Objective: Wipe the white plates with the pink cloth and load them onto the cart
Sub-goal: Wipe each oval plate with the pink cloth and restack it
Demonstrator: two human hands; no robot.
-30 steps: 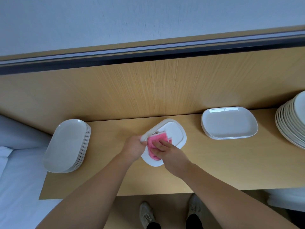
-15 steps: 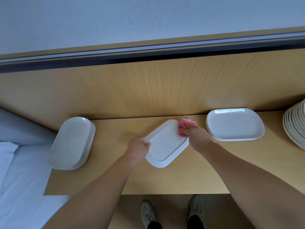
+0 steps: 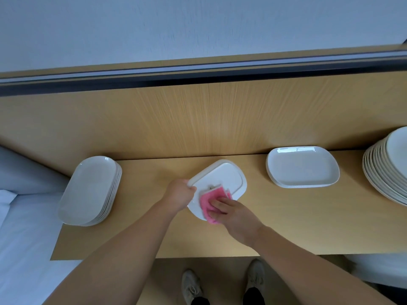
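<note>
Right hand (image 3: 235, 213) presses crumpled pink cloth (image 3: 210, 200) flat-fingered onto near end of white rounded-rectangle plate (image 3: 222, 179), mid-desk (image 3: 154, 238). Left hand (image 3: 179, 193) grips plate's left rim, plate angled, glossy, raised border.

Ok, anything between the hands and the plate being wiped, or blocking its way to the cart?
Nothing visible. The left hand grips the plate by its rim; the right hand presses the pink cloth onto it. The cart is off-camera, so that path is unknown.
</note>
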